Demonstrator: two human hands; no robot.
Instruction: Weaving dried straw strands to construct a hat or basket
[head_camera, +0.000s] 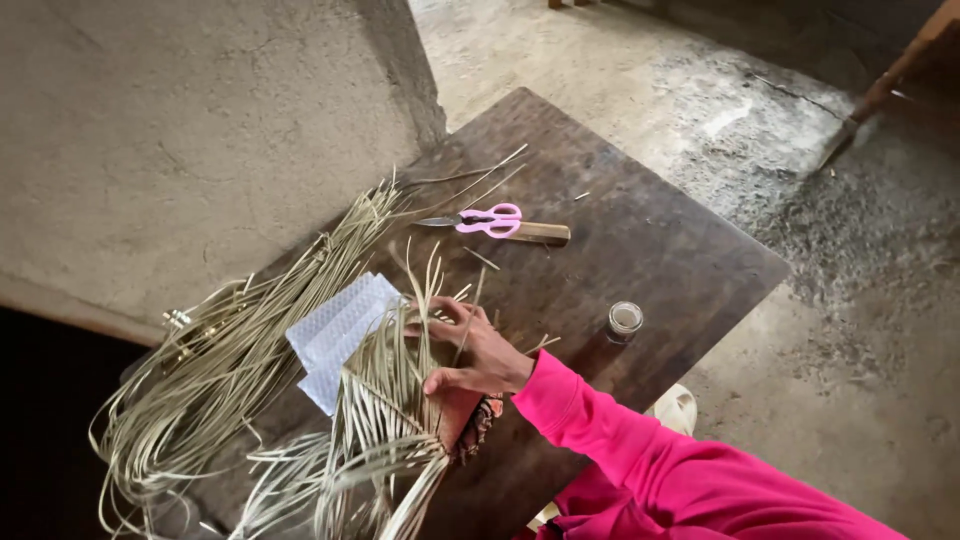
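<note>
My right hand (472, 352), in a bright pink sleeve, rests on a partly woven piece of pale reed strips (385, 400) at the near edge of a dark wooden table (650, 250). Its fingers pinch the upright strips at the top of the weave, with the thumb curled against the side. Loose strip ends stick up and fan out below the hand. Just under the weave a small reddish part shows that looks like my left hand (458, 418), beside a patterned band. The rest of it is hidden by the strips.
A big loose bundle of long reed strips (230, 360) lies across the table's left side and hangs over the edge. White bubble wrap (335, 335) lies under it. Pink-handled scissors (478, 221) rest on a wooden stick (540, 232). A small glass jar (625, 320) stands to the right. A concrete wall and floor surround the table.
</note>
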